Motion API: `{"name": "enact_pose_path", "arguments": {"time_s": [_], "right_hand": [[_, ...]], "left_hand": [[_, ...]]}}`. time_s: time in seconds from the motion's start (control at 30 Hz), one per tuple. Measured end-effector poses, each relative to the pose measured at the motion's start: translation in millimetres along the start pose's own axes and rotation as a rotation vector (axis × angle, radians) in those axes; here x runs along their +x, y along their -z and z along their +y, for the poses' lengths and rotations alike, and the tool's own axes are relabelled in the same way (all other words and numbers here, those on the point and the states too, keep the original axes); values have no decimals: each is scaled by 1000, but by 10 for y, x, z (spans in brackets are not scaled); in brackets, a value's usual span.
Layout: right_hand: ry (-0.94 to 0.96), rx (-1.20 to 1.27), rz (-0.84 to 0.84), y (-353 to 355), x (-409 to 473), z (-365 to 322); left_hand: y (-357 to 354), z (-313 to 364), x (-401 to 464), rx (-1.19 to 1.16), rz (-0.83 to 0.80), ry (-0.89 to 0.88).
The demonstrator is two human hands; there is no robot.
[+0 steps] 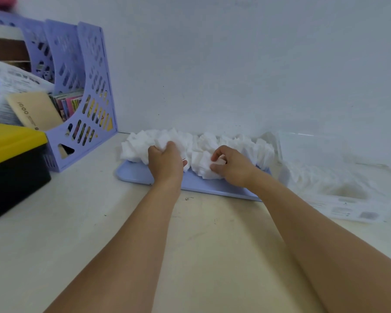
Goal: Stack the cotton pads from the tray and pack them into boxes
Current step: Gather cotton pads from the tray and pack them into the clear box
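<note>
White pads [196, 143] lie heaped along the far side of the tray [136, 173], against the wall. Left hand [165, 161] grips a clump with curled fingers; right hand [231, 166] pinches one pad. Bare desk [201, 233] lies before the tray's near edge; a clear box [325, 163] sits right, a file rack [86, 105] left.

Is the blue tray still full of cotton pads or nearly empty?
Still well filled. A loose heap of cotton pads covers the far part of the tray; only its near strip is bare. The left hand and right hand grip pads.
</note>
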State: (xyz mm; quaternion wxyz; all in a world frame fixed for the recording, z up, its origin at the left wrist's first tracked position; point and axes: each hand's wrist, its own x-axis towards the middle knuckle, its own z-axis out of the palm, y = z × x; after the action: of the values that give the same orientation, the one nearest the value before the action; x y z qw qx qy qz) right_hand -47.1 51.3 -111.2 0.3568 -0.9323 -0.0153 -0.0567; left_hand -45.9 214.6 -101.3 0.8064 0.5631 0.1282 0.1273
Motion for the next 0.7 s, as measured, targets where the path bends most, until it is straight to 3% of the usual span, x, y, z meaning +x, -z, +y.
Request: {"name": "enact_pose_path", "arguments": {"time_s": [0.13,0.3,0.47,0.57,0.7], "right_hand": [[-69,165,35,70,-17,-13],[-186,362,-103,432,-116,-58],[-141,1012,-198,758,-226,-218],[-116,953,-286,706,-251,-263],[-141,817,-273,679,-236,-234]], "left_hand": [[-18,-56,7,88,-24,-68],[-34,-96,6,103,-65,-139],[-109,-81,-78,92,-234,-91],[-146,-57,-181,51,-371,-13],[-153,-30,-231,-1,-385,8]]}}
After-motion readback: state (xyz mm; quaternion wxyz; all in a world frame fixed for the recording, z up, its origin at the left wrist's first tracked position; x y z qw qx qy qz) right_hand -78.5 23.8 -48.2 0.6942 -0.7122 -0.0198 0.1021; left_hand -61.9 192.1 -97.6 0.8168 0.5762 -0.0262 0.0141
